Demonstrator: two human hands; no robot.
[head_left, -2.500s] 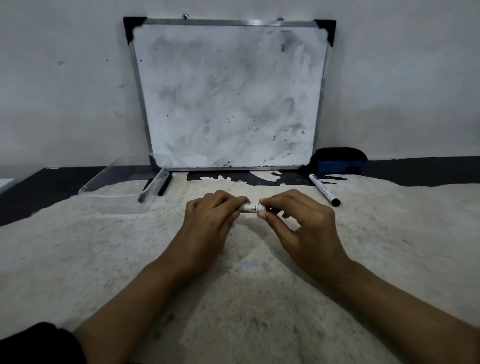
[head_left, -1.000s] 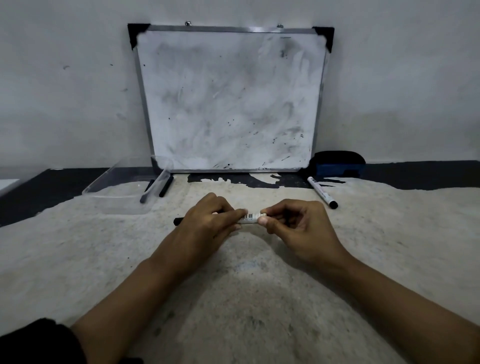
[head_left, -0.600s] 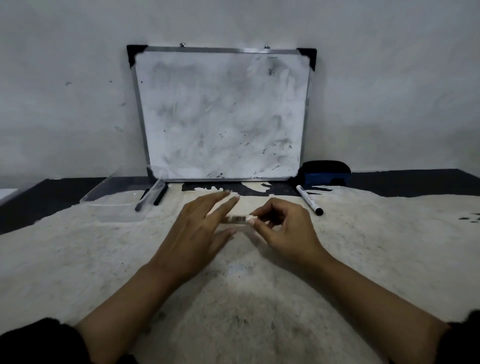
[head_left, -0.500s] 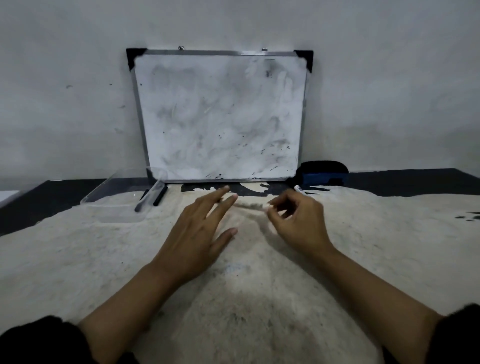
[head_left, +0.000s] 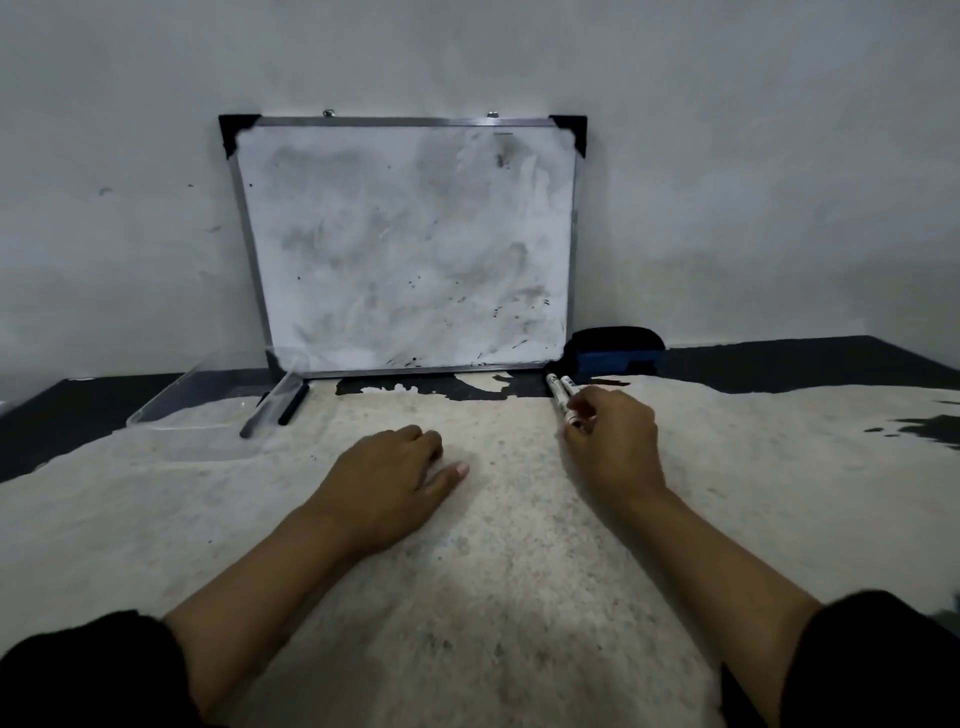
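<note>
A smudged whiteboard leans against the wall at the back of the table. My right hand is at the right, below the board's right corner, its fingertips pinching the near end of a white marker. A second white marker lies right beside it, partly hidden by my fingers. My left hand rests on the pale table surface near the middle with loosely curled fingers, holding nothing.
A dark blue eraser sits by the board's lower right corner. A clear plastic tray stands at the back left, with two black markers at its right edge. The wall closes off the back.
Both hands held the white marker together at the centre. My left hand let go and settled on the table; my right hand carried the marker right, beside the other white marker.
</note>
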